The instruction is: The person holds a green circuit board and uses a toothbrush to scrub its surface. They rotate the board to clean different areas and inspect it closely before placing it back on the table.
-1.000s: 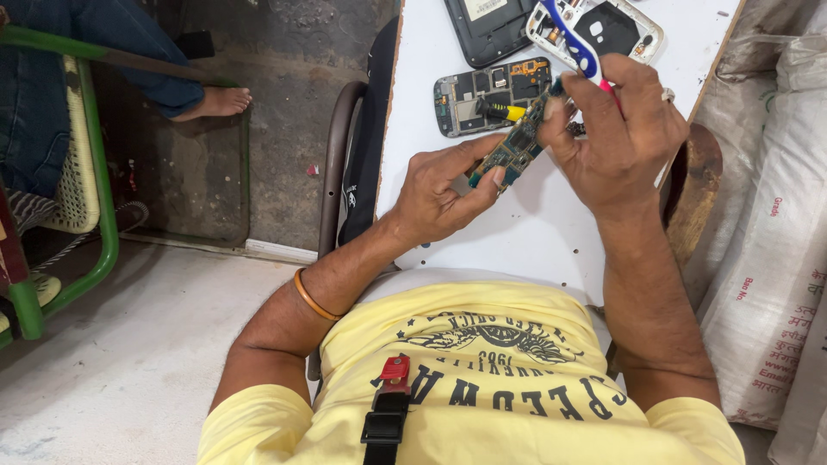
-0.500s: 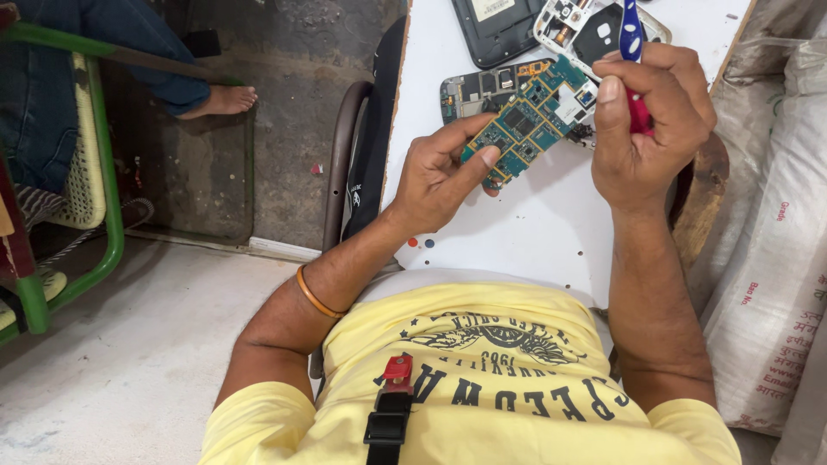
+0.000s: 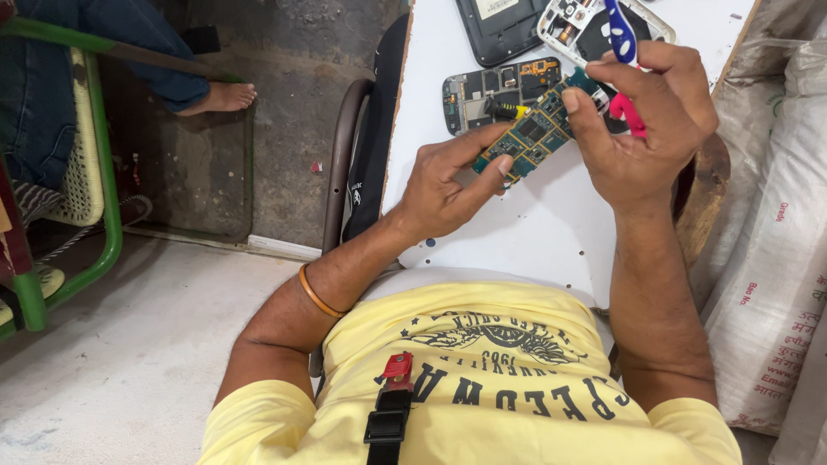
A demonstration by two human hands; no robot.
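White bench [image 3: 551, 232] top seen from above, with a concrete floor to the left and woven sacks [image 3: 775, 258] stacked at the right. A person in a yellow shirt sits at it, both forearms reaching forward.

Left hand [image 3: 448, 185] pinches the lower end of a green circuit board [image 3: 530, 138] between thumb and fingers — its grip is closed on the board, which is held just above the bench. Right hand [image 3: 646, 129] steadies the board's upper end with its thumb, while its curled fingers also clasp a blue-and-pink screwdriver [image 3: 624, 60] that points up and away from the work.

On the bench behind the hands lie a phone's inner frame [image 3: 478, 95], a dark back cover [image 3: 500, 26] and a white phone shell [image 3: 577, 21], all separate from one another.

Judging by this, the phone is already taken apart and its board lifted free — the stripping-down looks done. Whatever inspection, repair or reassembly the board needs appears still to come; no part has been fitted back.

Far left, another person's bare foot [image 3: 220, 96] rests by a green chair [image 3: 77, 172].
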